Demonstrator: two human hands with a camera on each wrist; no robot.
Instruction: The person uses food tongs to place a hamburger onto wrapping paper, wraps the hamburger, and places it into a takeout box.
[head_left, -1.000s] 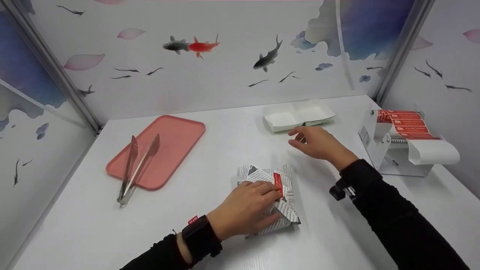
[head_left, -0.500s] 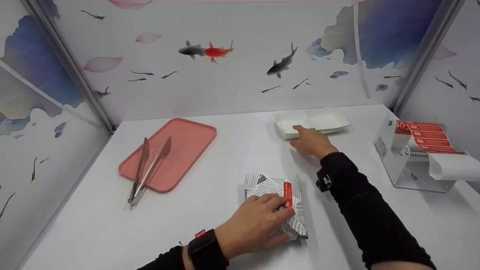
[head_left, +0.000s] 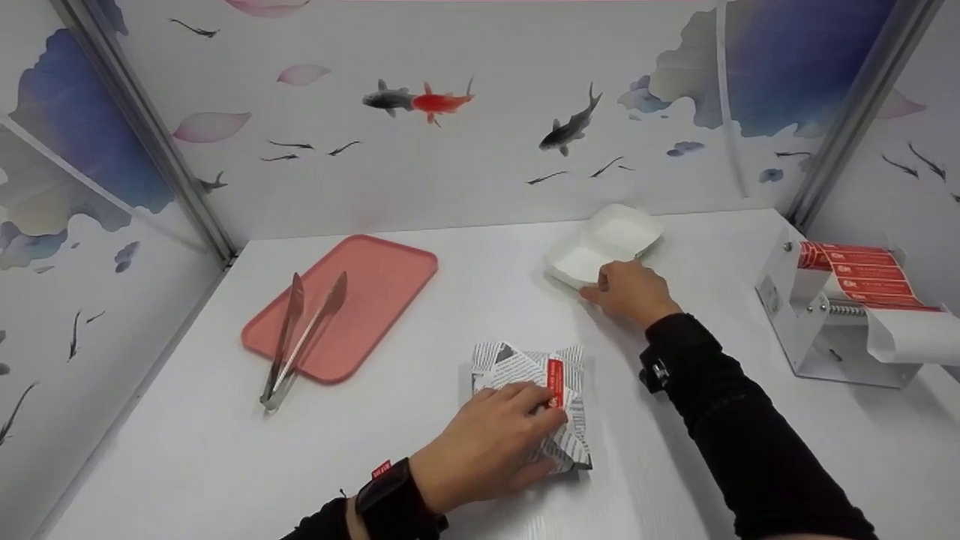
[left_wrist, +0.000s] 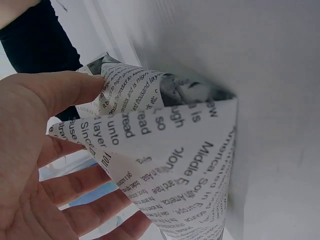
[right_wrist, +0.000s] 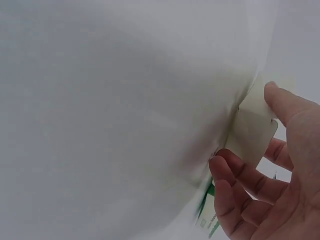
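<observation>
In the head view, my left hand (head_left: 487,442) lies over a packet wrapped in newsprint-patterned paper (head_left: 571,442) with a red label (head_left: 554,375). The left wrist view shows my thumb (left_wrist: 65,90) at one side of the wrapped packet (left_wrist: 170,165) and the fingers (left_wrist: 90,212) along the other. My right hand (head_left: 634,292) reaches toward the back and pinches the near edge of a white paper food box (head_left: 600,244), which stands open at an angle. From the right wrist, the box (right_wrist: 247,135) shows between thumb and curled fingers, a green-printed part below.
A pink tray (head_left: 390,281) lies at the left with metal tongs (head_left: 281,367) across it, their hinge end over its near edge. At the right stands a label dispenser (head_left: 847,322) with a red label roll. Printed wall panels (head_left: 450,172) border the white table (head_left: 420,450).
My right hand has moved to the white box and taken hold of its near edge; the box has turned and shifted left. The wrapped packet has slid slightly left under my left hand.
</observation>
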